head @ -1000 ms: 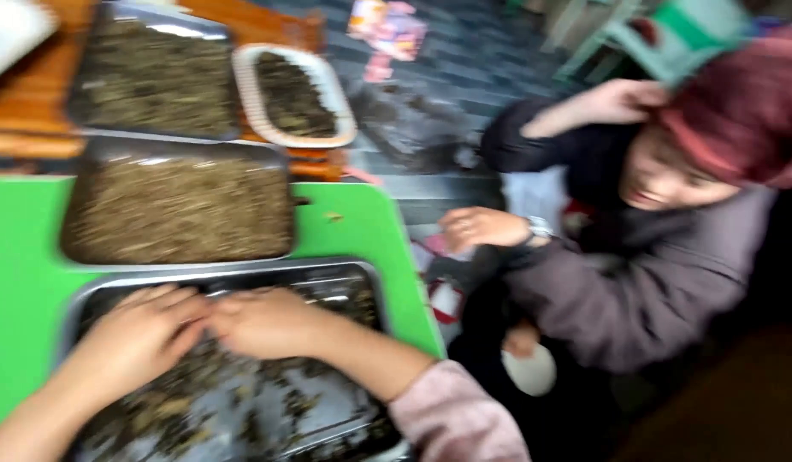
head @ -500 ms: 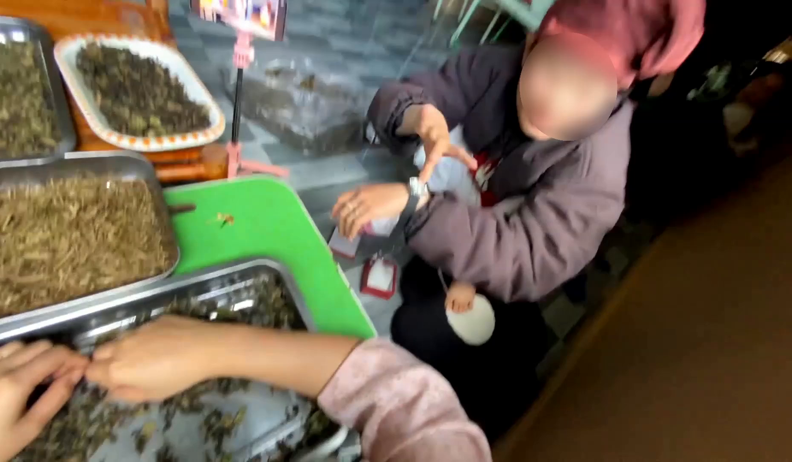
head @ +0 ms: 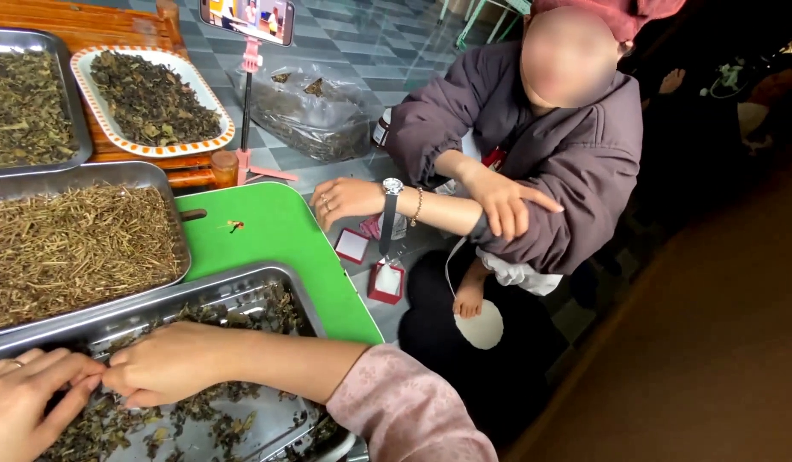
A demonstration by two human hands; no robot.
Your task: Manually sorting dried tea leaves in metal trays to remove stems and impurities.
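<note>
While both hands pinch together over the steel tray [head: 306, 295], left hand [head: 28, 402] and right hand [head: 169, 364] should lift only small tufts of dark leaves [head: 203, 415].

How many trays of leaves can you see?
4: the near metal tray under both hands, a metal tray of stalks behind it, another metal tray top left, a white orange-rimmed tray beside that.

Soft, even daylight across the scene, no hard shadows. The metal tray [head: 280, 275] throws pale glare off its rim and bare bottom. Sharp in the middle, though the left hand [head: 28, 398] softens at the frame's corner. Far right sinks into dim, murky brown.
</note>
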